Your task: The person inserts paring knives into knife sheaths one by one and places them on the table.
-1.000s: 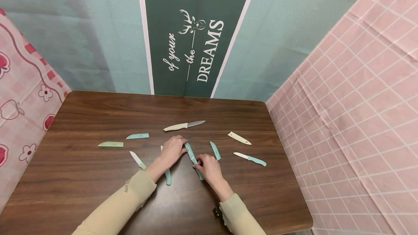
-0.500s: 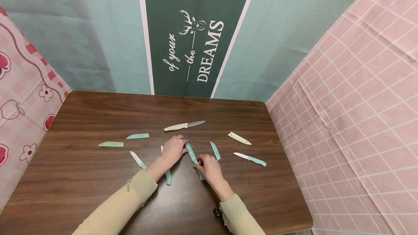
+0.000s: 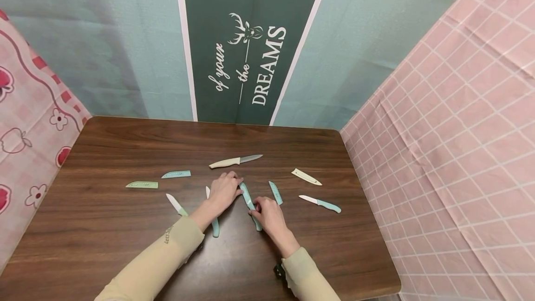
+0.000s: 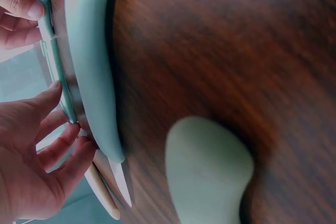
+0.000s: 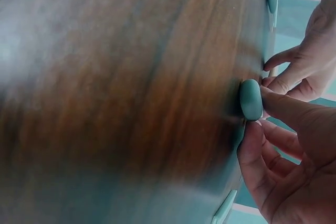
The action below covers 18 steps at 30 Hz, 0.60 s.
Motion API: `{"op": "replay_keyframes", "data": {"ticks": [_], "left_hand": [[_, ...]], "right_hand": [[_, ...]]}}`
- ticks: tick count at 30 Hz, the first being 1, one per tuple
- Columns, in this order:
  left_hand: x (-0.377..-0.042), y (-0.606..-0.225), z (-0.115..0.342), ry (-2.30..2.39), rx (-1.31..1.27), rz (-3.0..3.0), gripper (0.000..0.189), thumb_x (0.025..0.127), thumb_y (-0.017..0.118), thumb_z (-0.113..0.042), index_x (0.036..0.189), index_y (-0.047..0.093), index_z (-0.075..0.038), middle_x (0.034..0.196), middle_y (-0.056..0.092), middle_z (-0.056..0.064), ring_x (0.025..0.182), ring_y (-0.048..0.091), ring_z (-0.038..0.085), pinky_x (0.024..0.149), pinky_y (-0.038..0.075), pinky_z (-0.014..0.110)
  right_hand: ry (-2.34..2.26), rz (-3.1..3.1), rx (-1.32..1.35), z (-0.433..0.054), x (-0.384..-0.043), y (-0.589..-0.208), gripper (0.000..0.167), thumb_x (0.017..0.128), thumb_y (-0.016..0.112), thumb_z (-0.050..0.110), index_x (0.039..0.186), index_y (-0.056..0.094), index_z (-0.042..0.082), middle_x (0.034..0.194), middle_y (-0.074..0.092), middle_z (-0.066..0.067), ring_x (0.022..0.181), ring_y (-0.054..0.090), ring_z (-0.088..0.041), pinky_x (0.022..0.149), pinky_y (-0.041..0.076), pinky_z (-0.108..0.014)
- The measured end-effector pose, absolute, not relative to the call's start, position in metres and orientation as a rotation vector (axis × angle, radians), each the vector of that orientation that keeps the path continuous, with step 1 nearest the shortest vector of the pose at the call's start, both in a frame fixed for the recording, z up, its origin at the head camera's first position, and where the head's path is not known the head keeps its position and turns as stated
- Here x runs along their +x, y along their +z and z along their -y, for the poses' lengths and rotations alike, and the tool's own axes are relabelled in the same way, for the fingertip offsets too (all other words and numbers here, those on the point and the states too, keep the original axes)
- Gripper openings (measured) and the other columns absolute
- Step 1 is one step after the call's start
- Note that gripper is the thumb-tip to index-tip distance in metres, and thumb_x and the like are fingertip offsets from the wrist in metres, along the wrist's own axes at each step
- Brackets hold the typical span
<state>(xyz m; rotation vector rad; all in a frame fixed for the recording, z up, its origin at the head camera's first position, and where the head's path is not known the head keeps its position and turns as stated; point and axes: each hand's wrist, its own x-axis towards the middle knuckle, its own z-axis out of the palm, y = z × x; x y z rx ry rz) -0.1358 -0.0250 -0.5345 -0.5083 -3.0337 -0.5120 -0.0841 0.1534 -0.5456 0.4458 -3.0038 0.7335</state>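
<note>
- Pinches the far end of a teal sheath (image 3: 245, 193) with the left hand (image 3: 224, 189), between thumb and fingertips.
- Grips the handle of a teal knife (image 3: 257, 224) between thumb and forefinger of the right hand (image 3: 269, 216).
- Has that knife near the middle of the table (image 3: 104, 236), pointing far and slightly left, in line with the sheath; cannot see any bare blade there.
- Has a second teal knife (image 3: 215, 227) just left, partly hidden by the left hand, then a green knife (image 3: 174, 203) farther left.
- Has a green sheath (image 3: 142, 184) and a blue sheath (image 3: 176, 174) at far left.
- Has a cream knife (image 3: 227, 162) lying beyond the left hand.
- Has, right of the right hand, another teal sheath (image 3: 275, 193), a cream sheath (image 3: 307, 177) and a blue knife (image 3: 328, 206).
</note>
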Motion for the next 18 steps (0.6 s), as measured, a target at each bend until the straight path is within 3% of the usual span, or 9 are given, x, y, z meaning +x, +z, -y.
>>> {"op": "replay_keyframes", "data": {"ticks": [18], "left_hand": [[-0.1358, -0.5365, 0.0243, -0.604, -0.514, 2.993, 0.04, 0.088, 0.075, -0.032, 0.12, 0.072, -0.008, 0.122, 0.069, 0.011, 0.103, 0.067, 0.032, 0.072, 0.059, 0.049]], "right_hand": [[0.684, 3.005, 0.384, -0.159, -0.0811, -0.5386, 0.018, 0.082, 0.082, 0.023, 0.093, 0.073, 0.012, 0.069, 0.057, 0.007, 0.061, 0.046, -0.003, 0.054, 0.036, -0.018]]}}
